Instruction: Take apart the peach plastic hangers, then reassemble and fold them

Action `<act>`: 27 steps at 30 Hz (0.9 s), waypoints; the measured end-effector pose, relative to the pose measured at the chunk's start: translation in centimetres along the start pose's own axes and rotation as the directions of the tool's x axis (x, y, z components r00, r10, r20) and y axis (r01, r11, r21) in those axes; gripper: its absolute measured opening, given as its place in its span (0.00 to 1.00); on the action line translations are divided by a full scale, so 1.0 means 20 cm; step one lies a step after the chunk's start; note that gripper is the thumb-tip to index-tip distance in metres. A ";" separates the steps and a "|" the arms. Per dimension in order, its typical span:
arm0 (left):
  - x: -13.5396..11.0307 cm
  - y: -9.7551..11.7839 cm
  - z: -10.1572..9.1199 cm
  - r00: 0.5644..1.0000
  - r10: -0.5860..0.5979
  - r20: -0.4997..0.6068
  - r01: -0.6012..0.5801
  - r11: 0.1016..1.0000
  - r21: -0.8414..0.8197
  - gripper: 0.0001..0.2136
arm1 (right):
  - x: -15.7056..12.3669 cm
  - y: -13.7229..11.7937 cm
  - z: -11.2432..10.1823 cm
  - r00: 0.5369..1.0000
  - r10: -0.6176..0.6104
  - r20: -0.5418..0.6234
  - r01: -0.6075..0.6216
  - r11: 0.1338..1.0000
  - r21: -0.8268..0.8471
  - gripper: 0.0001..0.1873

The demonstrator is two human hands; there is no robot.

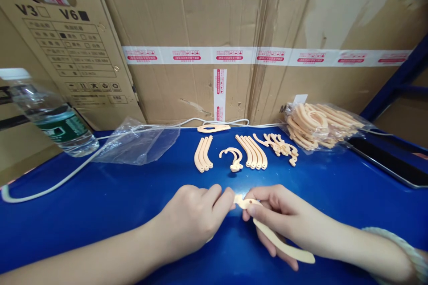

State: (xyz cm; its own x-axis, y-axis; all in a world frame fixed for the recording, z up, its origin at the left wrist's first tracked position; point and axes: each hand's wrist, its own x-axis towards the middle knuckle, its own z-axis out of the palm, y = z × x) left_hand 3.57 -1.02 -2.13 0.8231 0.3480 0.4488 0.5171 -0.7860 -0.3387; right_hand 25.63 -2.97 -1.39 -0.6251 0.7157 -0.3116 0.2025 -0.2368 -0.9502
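Observation:
Between thumb and fingers, my right hand [284,209] pinches a cream plastic hanger arm [284,246], whose long curved end points down to the right. A narrow cream piece joins the arm's upper end to my left hand [197,213]. That hand is closed on the piece, and most of it is hidden by the fingers; it may be the hook. Beyond my hands lie hanger hooks [238,156], a group of curved arms [203,153] on the left and another row of arms [252,151] on the right.
Small curved parts [279,144] lie in a pile near a clear bag of cream parts [317,124]. A phone [388,160] rests at the right. On the left are a water bottle [56,116], crumpled plastic [143,142] and a white cable [50,192]. Cardboard boxes [187,13] stand behind.

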 end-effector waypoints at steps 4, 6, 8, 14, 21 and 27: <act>0.00 0.00 0.00 1.000 0.013 0.003 -0.013 1.000 0.014 0.09 | 0.01 0.00 0.02 0.993 -0.078 -0.090 0.069 0.992 -0.106 0.22; -0.01 0.00 0.00 1.000 0.027 -0.010 -0.026 0.999 0.040 0.09 | 0.00 0.00 0.03 0.983 -0.123 -0.133 0.097 0.978 -0.185 0.20; -0.01 0.00 -0.01 0.999 0.042 -0.028 -0.040 0.997 0.073 0.09 | 0.00 0.00 0.03 0.973 -0.167 -0.161 0.118 0.954 -0.277 0.18; 0.00 0.01 -0.03 0.996 0.026 -0.081 -0.020 0.997 0.080 0.13 | -0.03 0.00 0.03 0.904 -0.393 -0.167 0.219 0.763 -0.608 0.18; 0.00 -0.01 0.01 0.958 -0.251 0.135 0.284 0.887 -0.363 0.20 | -0.06 0.00 0.02 0.810 -0.583 -0.071 0.323 0.543 -0.775 0.15; 0.03 -0.03 -0.04 0.787 -0.430 0.443 0.605 0.398 -0.690 0.19 | -0.05 -0.10 -0.06 0.829 -0.491 -0.268 0.268 0.770 -0.579 0.18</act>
State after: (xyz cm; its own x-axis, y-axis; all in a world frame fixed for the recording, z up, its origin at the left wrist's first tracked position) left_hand 3.64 -0.79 -0.97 0.5294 0.8380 0.1327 0.5418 -0.4542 0.7072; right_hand 26.83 -2.43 0.79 -0.4151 0.8859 0.2072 0.4252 0.3902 -0.8167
